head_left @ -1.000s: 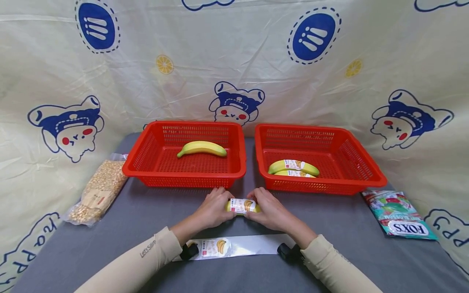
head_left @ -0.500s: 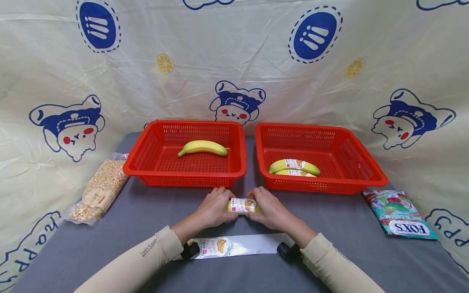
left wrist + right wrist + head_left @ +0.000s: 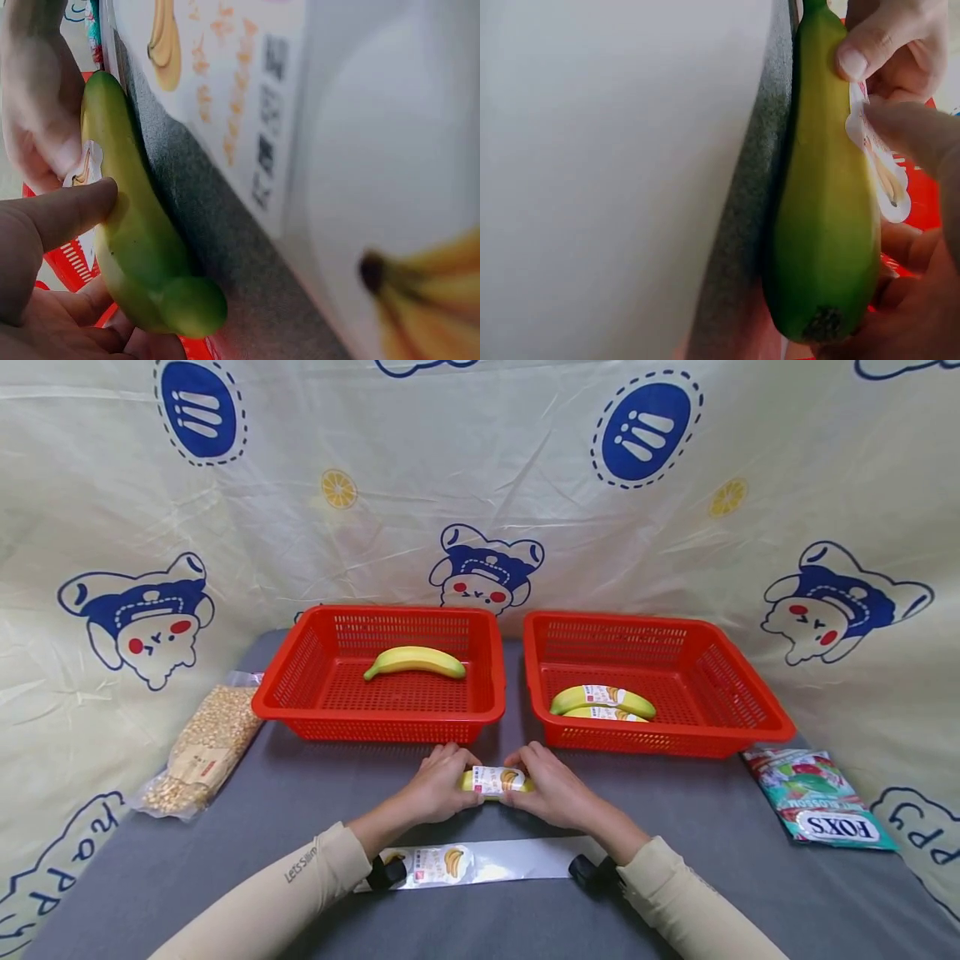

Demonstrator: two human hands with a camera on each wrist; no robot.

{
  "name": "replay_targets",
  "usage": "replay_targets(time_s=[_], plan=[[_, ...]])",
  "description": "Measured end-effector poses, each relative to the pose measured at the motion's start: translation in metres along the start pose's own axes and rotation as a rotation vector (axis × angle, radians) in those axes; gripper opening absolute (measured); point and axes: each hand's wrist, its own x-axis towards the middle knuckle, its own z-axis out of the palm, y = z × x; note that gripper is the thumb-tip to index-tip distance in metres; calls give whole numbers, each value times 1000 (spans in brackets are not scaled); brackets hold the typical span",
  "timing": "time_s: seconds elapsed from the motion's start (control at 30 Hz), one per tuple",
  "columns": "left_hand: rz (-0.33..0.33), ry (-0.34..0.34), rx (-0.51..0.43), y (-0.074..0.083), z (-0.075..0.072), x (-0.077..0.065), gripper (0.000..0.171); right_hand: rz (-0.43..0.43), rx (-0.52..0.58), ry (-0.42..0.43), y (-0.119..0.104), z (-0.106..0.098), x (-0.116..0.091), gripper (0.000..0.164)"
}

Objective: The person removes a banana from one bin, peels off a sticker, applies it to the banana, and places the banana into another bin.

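Observation:
In the head view, a banana (image 3: 467, 782) with a white label (image 3: 489, 781) on top lies at the table's middle. My left hand (image 3: 444, 785) grips its left end, thumb on the near side and fingers over the far side. At the other end my right hand (image 3: 551, 789) holds it the same way. The left wrist view shows the banana's green stem end (image 3: 193, 306) beside the left palm. In the right wrist view, the right thumb (image 3: 911, 127) touches the label (image 3: 889, 184), whose end stands out past the banana's side.
Behind are two red baskets: the left one (image 3: 390, 731) bears one unlabelled banana (image 3: 416, 662), the right one (image 3: 667, 742) two labelled bananas (image 3: 603, 699). A label strip (image 3: 510, 860) lies under the wrists. A popcorn kernel bag (image 3: 202, 752) and a FOX'S bag (image 3: 817, 797) lie at the sides.
Both hands keep hold of the banana, with only slight shifts of the fingers. The baskets, bags and label strip stay where they were.

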Motion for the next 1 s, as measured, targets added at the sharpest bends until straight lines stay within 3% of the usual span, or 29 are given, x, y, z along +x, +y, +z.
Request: replay_targets(time_s=[0.17,0.47,0.73,0.9,1.0], plan=[[5,15,8,0,1,-1,39,107,71,9,-3,3,8,37],[-4,19,-3,0,-1,-1,39,158,185,-2,2,1,7,27],[-66,15,-22,4,-1,3,37,123,135,14,5,0,1,31],[-45,66,-60,3,2,6,23,89,113,39,5,-1,-3,35],[-23,71,-128,0,0,2,22,74,96,56,4,-2,-5,36]])
